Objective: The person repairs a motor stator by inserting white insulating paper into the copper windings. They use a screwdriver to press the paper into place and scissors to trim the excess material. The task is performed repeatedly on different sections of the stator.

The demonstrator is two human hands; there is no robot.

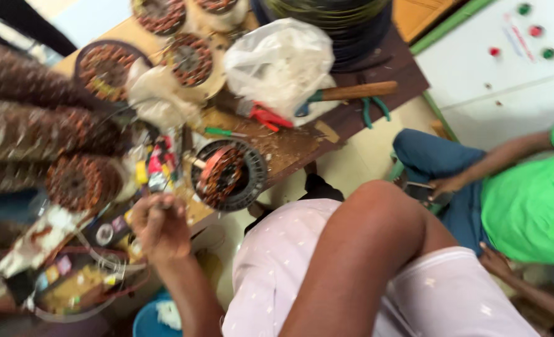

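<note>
Left hand point(158, 226): reaching out low over the cluttered bench edge, fingers curling together in a loose fist; motion blur is hiding whether anything thin is pinched between them, so I cannot tell what, if anything, it is gripping.
Right hand: lying out of view; only the bare right forearm is showing, crossing the lap in pale dotted shorts, so I cannot tell its state.
Round motor stator point(229, 175): sitting just beyond the left hand's knuckles and slightly to their right, a dark ring with copper-coloured windings inside, resting near the bench edge and not touching the hand.
Small bottles and tubes point(155, 163): standing right above the fingertips, red, yellow and white, blurred.
Clutter tray point(71, 284): lying below and to the left of the hand, holding wire loops and small packets.
Other wound stators point(77, 181): stacking up further left of the hand and beyond it, several reddish-brown coils.
White plastic bag point(280, 62): bulging well beyond the hand, at the far side of the bench.
Wooden-handled tool point(352, 92): lying just right of the bag, beside green-handled pliers point(375, 109).
Red-handled pliers point(267, 117): lying under the bag's near edge.
Another person's hand point(447, 185): holding a phone, well to the right, belonging to someone in a green shirt.
</note>
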